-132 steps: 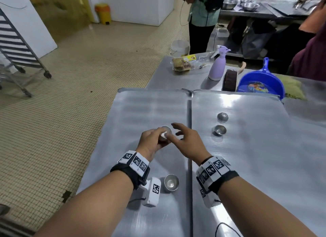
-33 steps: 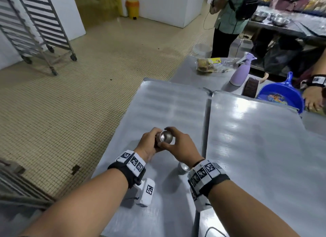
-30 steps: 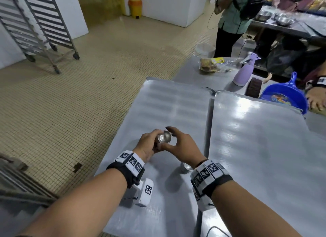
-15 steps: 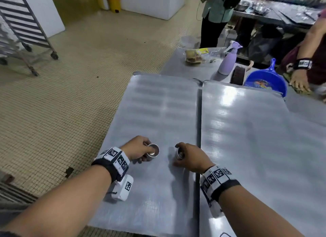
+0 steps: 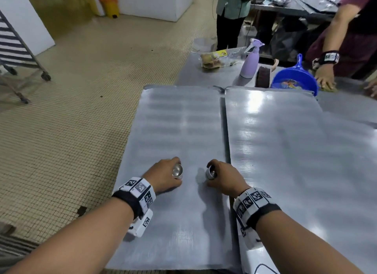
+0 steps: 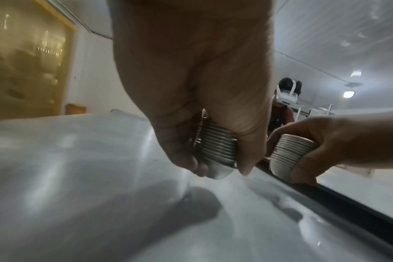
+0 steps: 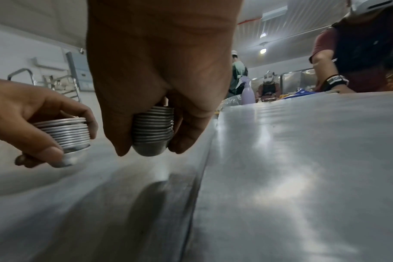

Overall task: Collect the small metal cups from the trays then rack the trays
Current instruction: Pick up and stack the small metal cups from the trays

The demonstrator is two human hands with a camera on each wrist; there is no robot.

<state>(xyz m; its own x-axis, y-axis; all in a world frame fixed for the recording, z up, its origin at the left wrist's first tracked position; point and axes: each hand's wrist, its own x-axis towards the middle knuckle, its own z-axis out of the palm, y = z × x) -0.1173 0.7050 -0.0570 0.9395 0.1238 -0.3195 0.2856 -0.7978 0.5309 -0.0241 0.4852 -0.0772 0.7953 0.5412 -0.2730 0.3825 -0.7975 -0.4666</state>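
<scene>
From the head view, two flat metal trays lay side by side on the worktop, the left tray [image 5: 179, 122] and the right tray [image 5: 295, 151] meeting along a dark seam. The left hand [image 5: 163, 176] was curled round a stack of small metal cups [image 5: 177, 171] over the near part of the left tray. The right hand [image 5: 224, 177] gripped a second stack of cups [image 5: 210, 172] close to the left tray's right edge, just beside the seam. Beyond the trays' far edges stood a lilac spray bottle [image 5: 250, 64], a blue dustpan [image 5: 293, 81] and a bagged item [image 5: 212, 59]. A wheeled rack [image 5: 18, 55] stood on the tiled floor to the left.

In the left wrist view, the left hand [image 6: 191, 88] had thumb and fingers wrapped round its nested stack [image 6: 215, 150], whose rounded bottom sat just above the tray surface or on it; I could not tell which. The right hand [image 6: 325, 140] held the other stack [image 6: 287, 152] beside the seam.

In the right wrist view, the right hand [image 7: 159, 70] clasped its stack [image 7: 153, 131] upright, slightly off the tray. The left hand [image 7: 34, 120] held its stack [image 7: 65, 136] tilted.
</scene>
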